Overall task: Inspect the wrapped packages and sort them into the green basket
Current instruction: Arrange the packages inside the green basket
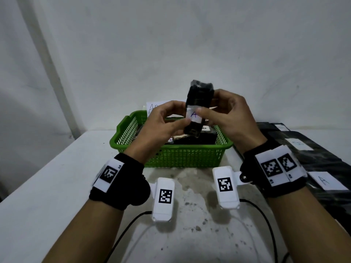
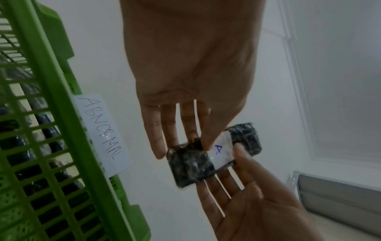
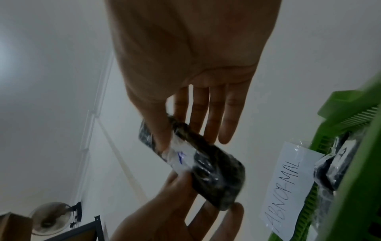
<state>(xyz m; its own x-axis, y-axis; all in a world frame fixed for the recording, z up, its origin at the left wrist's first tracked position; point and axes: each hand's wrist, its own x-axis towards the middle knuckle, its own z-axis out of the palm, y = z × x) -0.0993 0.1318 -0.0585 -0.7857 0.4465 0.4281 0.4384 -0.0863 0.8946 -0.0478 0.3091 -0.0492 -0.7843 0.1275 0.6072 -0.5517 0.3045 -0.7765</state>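
A black wrapped package (image 1: pixel 199 99) with a white label marked "A" is held upright over the green basket (image 1: pixel 171 158). My left hand (image 1: pixel 182 118) pinches its lower end between thumb and fingers. My right hand (image 1: pixel 207 109) pinches it at the label, thumb in front and fingers behind. In the left wrist view the package (image 2: pixel 189 164) lies between the fingers of both hands. The right wrist view shows the package (image 3: pixel 216 171) with my thumb pressed on its label. Other black packages (image 1: pixel 195 140) lie inside the basket.
A paper sign reading "ABNORMAL" (image 2: pixel 103 133) is fixed to the basket's far wall. More black wrapped packages (image 1: pixel 315 160) with white labels lie on the table to the right. The white table (image 1: pixel 57 177) runs to a wall behind; cables trail near the front.
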